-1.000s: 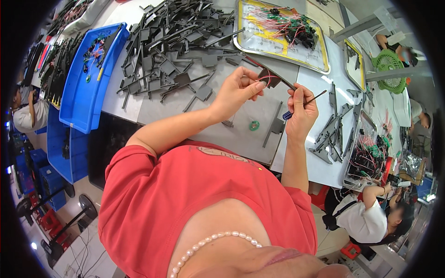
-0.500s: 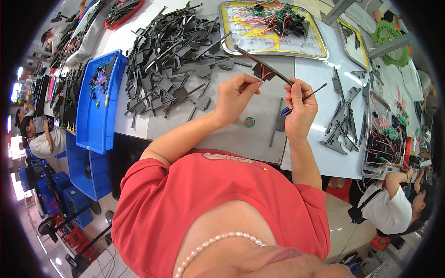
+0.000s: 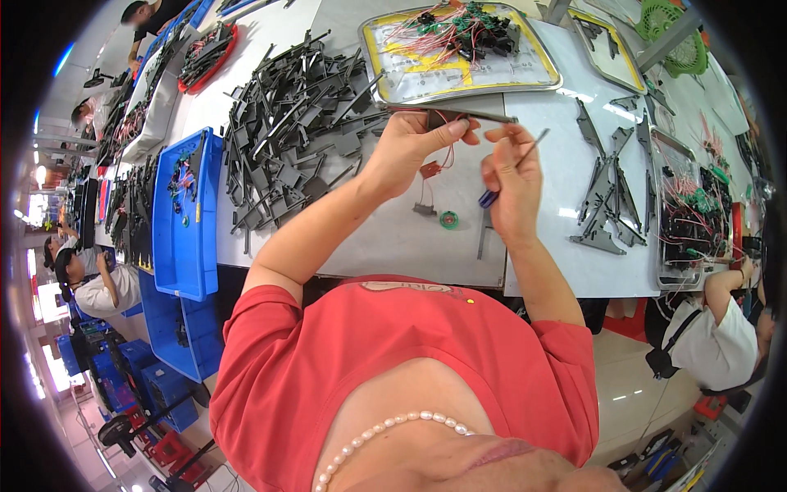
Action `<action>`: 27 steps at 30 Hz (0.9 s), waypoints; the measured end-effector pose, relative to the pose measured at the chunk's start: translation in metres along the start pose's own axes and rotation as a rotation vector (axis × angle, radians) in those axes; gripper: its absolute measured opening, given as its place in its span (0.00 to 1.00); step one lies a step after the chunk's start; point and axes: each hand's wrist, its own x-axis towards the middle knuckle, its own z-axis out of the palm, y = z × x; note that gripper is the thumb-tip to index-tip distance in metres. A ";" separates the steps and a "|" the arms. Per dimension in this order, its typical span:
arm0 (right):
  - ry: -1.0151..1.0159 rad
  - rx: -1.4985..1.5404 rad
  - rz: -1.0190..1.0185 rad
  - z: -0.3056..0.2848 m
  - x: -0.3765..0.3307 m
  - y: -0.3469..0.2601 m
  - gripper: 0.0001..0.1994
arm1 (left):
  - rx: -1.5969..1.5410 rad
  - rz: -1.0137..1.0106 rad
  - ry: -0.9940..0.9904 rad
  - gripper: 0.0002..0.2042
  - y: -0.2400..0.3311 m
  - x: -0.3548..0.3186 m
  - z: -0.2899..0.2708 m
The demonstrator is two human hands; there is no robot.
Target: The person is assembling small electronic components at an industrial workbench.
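My left hand [image 3: 420, 146] is closed on a long dark plastic strip [image 3: 471, 113], which lies nearly level across the fingers. Thin red wires run down from it to a small reddish-brown piece [image 3: 429, 170] and a small dark grey piece [image 3: 424, 210]. My right hand [image 3: 515, 182] grips a screwdriver [image 3: 489, 198] with a blue handle; its dark shaft points up and right. The right fingertips are just below the strip's right end; whether they touch it I cannot tell. Near the hanging pieces, a green ring-shaped part [image 3: 448, 220] rests on the table.
A big heap of dark plastic parts [image 3: 287, 131] covers the table's left. Beyond my hands stands a tray [image 3: 377, 70] of wired pieces. Brackets [image 3: 611, 193] and another wired-parts tray [image 3: 679, 283] are right; a blue bin [image 3: 187, 283] is left. Co-workers sit either side.
The strip has turned from slanting to nearly level, and my left hand is now around it. My right fingers have moved off its end. The wired small pieces now show below it.
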 end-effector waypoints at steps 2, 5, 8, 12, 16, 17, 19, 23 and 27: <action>0.005 -0.125 0.105 0.005 -0.004 0.013 0.16 | -0.161 -0.202 0.100 0.12 0.004 -0.004 0.005; -0.028 -0.187 0.216 0.010 -0.007 0.017 0.12 | -0.234 -0.212 0.124 0.11 0.000 -0.008 0.006; -0.074 -0.289 0.255 0.006 -0.002 0.014 0.07 | -0.351 -0.251 0.095 0.13 0.007 -0.010 -0.004; -0.140 -0.408 0.319 0.005 0.002 0.017 0.08 | -0.676 -0.319 0.076 0.14 0.012 -0.017 -0.012; -0.206 -0.528 0.330 0.004 0.004 0.008 0.10 | -0.887 -0.242 -0.018 0.14 -0.009 -0.021 -0.030; -0.182 -0.612 0.288 -0.002 0.009 0.000 0.10 | -0.805 -0.221 0.036 0.14 -0.010 -0.023 -0.032; -0.099 -0.832 0.163 -0.041 0.035 -0.017 0.11 | -0.749 -0.212 0.067 0.14 -0.010 -0.027 -0.034; 0.134 -1.526 -0.186 -0.144 0.088 -0.066 0.13 | -0.589 -0.182 0.145 0.13 -0.015 -0.040 -0.041; 0.260 -1.710 -0.125 -0.182 0.137 -0.092 0.18 | -0.285 -0.196 0.141 0.11 -0.023 -0.043 -0.026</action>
